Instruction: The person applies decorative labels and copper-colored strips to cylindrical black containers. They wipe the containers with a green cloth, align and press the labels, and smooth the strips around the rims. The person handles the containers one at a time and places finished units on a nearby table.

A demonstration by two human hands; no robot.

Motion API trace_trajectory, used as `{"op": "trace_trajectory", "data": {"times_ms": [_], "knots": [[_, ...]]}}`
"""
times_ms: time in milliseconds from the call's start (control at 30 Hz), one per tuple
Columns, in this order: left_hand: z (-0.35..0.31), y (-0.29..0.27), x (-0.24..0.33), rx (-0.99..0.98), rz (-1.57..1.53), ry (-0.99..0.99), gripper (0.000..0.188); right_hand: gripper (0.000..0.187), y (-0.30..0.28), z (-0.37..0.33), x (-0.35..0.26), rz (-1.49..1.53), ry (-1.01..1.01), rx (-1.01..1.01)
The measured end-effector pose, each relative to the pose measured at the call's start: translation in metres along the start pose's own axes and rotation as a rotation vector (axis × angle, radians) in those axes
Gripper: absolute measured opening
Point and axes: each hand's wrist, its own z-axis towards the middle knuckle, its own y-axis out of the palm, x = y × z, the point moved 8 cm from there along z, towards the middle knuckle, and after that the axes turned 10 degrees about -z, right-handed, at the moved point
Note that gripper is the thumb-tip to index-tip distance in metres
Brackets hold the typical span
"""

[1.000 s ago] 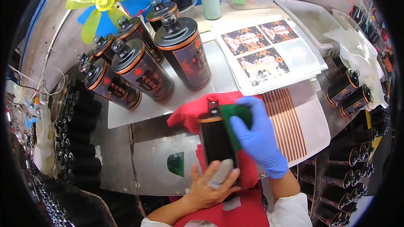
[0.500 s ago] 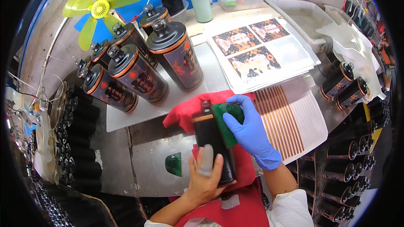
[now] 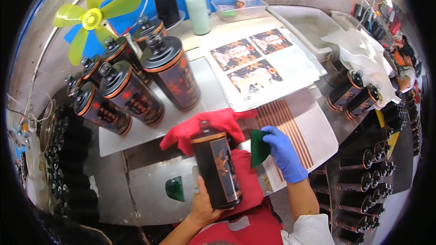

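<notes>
A black bottle with an orange band and a picture panel on its side leans in my left hand, over the red cloth. My left fingers are wrapped round its lower part, and one finger wears a greyish cover. In my right hand, in a blue glove, a green flexible scraper is pinched by its edge, just right of the bottle and apart from it. A second, smaller green scraper lies on the metal table to the left.
Several decorated bottles stand on a grey board at the back left, beside a yellow-green fan. Printed sheets and a striped sheet lie right of centre. Dark bottles crowd the right side; a plastic tub sits behind.
The bottle has turned, so its picture panel now faces up toward me. My right hand has drawn the green scraper off the bottle to the right. The whole view has shifted slightly.
</notes>
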Motion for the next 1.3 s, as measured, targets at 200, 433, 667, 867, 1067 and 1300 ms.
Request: {"op": "trace_trajectory", "data": {"times_ms": [200, 433, 667, 867, 1067, 1300], "knots": [[0.005, -0.007, 0.008, 0.061, 0.019, 0.026, 0.119, 0.031, -0.106, 0.010, -0.057, -0.340, -0.074, 0.438], [-0.007, -0.002, -0.014, 0.118, -0.149, 0.010, 0.110, 0.041, -0.191, -0.033, -0.053, -1.270, -0.027, 0.717], [-0.005, -0.011, -0.002, 0.103, -0.038, 0.066, 0.114, 0.049, -0.216, -0.129, -0.005, -1.225, 0.170, 0.961], [-0.008, -0.006, -0.011, 0.091, -0.096, 0.013, 0.114, 0.025, -0.229, -0.136, 0.043, -0.414, 0.081, 0.644], [-0.002, -0.014, 0.007, 0.137, 0.023, 0.044, 0.113, 0.012, -0.176, -0.148, -0.014, -0.566, 0.017, 0.578], [0.002, -0.027, 0.035, 0.261, 0.215, 0.154, 0.106, 0.007, -0.042, -0.139, -0.102, -0.789, -0.053, 0.223]]}}
